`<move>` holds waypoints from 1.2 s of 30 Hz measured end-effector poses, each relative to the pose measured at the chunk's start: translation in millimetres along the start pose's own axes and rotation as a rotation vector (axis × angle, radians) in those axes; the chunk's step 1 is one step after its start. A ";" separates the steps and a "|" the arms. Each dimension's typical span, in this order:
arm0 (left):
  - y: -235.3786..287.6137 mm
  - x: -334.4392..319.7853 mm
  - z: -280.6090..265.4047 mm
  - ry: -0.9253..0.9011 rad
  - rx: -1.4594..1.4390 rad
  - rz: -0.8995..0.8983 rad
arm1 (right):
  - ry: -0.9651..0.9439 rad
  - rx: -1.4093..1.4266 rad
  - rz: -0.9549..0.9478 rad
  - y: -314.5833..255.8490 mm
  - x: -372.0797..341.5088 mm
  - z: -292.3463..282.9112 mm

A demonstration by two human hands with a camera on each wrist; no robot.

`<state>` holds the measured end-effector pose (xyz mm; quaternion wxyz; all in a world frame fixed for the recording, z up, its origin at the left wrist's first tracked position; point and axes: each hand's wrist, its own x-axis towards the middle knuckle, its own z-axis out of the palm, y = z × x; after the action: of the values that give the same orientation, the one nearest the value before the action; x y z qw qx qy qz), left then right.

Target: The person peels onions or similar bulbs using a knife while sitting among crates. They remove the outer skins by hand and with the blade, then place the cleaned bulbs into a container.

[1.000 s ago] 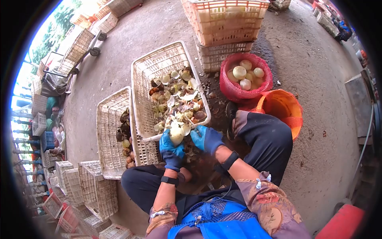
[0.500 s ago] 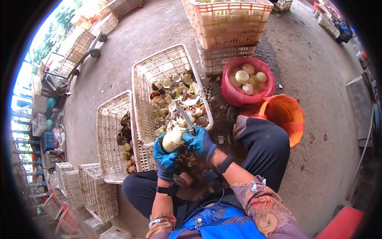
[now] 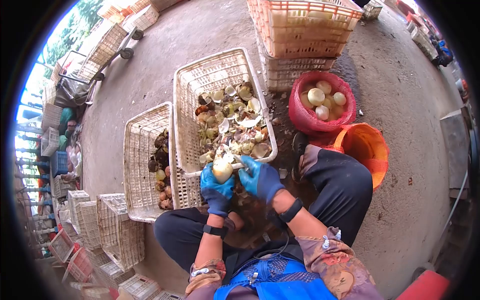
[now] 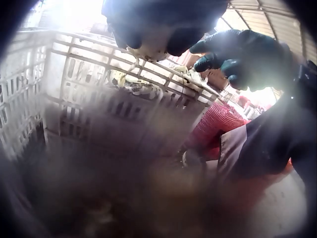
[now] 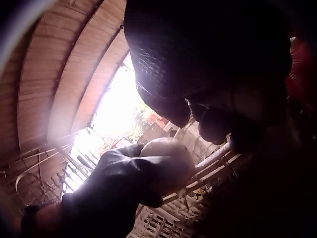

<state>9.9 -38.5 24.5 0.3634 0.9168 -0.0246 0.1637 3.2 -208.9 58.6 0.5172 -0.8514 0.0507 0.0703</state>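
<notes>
My gloved left hand (image 3: 216, 190) grips a pale, peeled onion (image 3: 222, 170) at the near rim of a white crate (image 3: 181, 120) of peelings. In the right wrist view, the gloved fingers curl round the onion (image 5: 171, 156) from below. Just to its right, my gloved right hand (image 3: 261, 180) has its fingers curled round a knife (image 3: 238, 159); little of the blade shows. A small gap separates this hand from the onion. The left wrist view has the right hand (image 4: 247, 57) beside the onion (image 4: 151, 47), against the light.
Left of the peelings stands another white crate (image 3: 135, 150) with dark, unpeeled onions. Peeled onions lie in a red mesh-covered tub (image 3: 299, 112) ahead on the right, beside an orange bucket (image 3: 382, 167). Stacked crates (image 3: 305, 37) rise behind. More crates (image 3: 120, 232) stand at left.
The right hand has drawn away from the onion to the right, and the blade that stood up over the crate has swung down. The onion sits more upright. The head view has shifted slightly.
</notes>
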 end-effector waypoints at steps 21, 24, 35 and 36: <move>-2.4 -10.3 13.0 -0.022 0.092 0.083 | 0.005 -0.949 -0.241 -2.9 -24.2 -0.6; -1.0 -11.7 14.4 -0.018 0.111 0.088 | 0.023 -0.982 -0.172 6.3 -17.4 6.5; -3.3 -16.5 13.9 0.035 -0.005 0.134 | -0.093 -0.258 -0.045 -1.4 -5.8 -3.3; -5.6 -15.3 12.2 0.011 -0.054 0.116 | -0.108 -0.322 -0.085 0.3 -8.9 0.2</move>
<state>-0.3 -43.8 7.7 0.3783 0.9027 -0.0802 0.1889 -5.6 -208.7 59.8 0.3785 -0.9197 -0.0249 0.1011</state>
